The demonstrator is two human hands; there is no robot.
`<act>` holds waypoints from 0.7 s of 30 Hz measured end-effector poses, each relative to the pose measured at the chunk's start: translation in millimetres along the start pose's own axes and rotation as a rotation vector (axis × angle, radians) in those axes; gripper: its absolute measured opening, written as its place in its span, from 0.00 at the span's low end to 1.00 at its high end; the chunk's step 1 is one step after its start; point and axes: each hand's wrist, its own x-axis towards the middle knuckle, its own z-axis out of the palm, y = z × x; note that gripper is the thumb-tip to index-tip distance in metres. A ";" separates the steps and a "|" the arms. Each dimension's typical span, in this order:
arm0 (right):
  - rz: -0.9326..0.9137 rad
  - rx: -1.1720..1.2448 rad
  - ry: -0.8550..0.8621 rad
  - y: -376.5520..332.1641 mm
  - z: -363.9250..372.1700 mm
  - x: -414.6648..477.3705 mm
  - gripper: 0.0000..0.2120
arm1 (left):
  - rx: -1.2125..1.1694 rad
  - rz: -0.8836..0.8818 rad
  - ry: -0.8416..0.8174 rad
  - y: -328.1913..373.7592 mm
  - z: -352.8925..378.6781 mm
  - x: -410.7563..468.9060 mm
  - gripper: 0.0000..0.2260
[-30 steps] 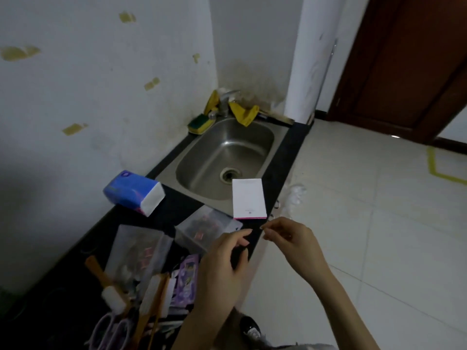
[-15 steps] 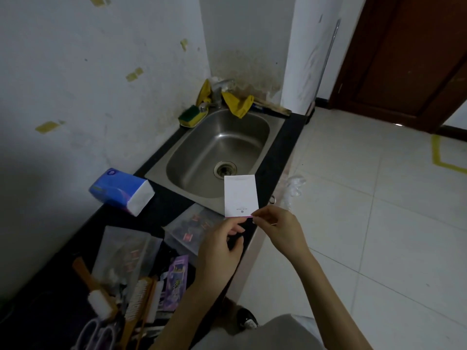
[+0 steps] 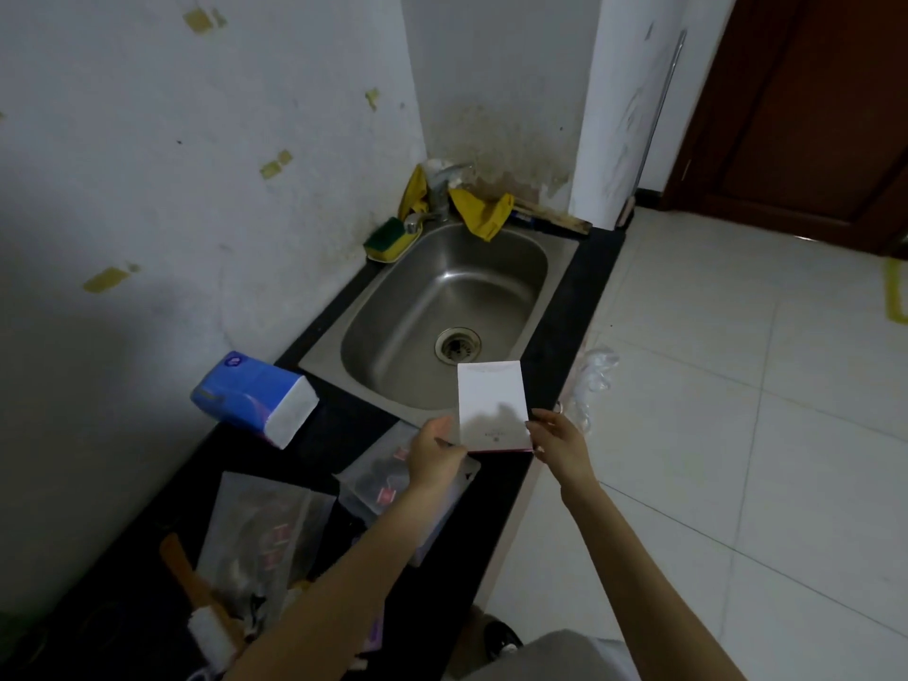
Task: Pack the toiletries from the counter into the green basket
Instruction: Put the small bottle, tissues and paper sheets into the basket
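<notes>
A flat white packet (image 3: 493, 405) with a pink lower edge is held up over the near rim of the sink. My left hand (image 3: 436, 454) pinches its lower left corner and my right hand (image 3: 560, 442) pinches its lower right corner. On the black counter (image 3: 339, 430) lie a blue tissue pack (image 3: 255, 398), two clear plastic pouches (image 3: 265, 533) (image 3: 383, 479) and a wooden-handled brush (image 3: 196, 607). A trace of green (image 3: 10, 631) shows at the bottom left edge; I cannot tell what it is.
The steel sink (image 3: 442, 307) fills the far end of the counter, with a tap, yellow cloths (image 3: 479, 211) and a green-yellow sponge (image 3: 388, 238) behind it. A white wall runs along the left. Tiled floor (image 3: 737, 435) and a brown door (image 3: 810, 105) lie to the right.
Both hands have reached forward toward the sink and now hold the white packet by its two lower corners. The view has tilted up and forward.
</notes>
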 end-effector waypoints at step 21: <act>0.379 0.193 -0.004 11.0 7.3 40.2 0.06 | -0.310 -0.411 -0.103 -14.9 16.3 57.0 0.02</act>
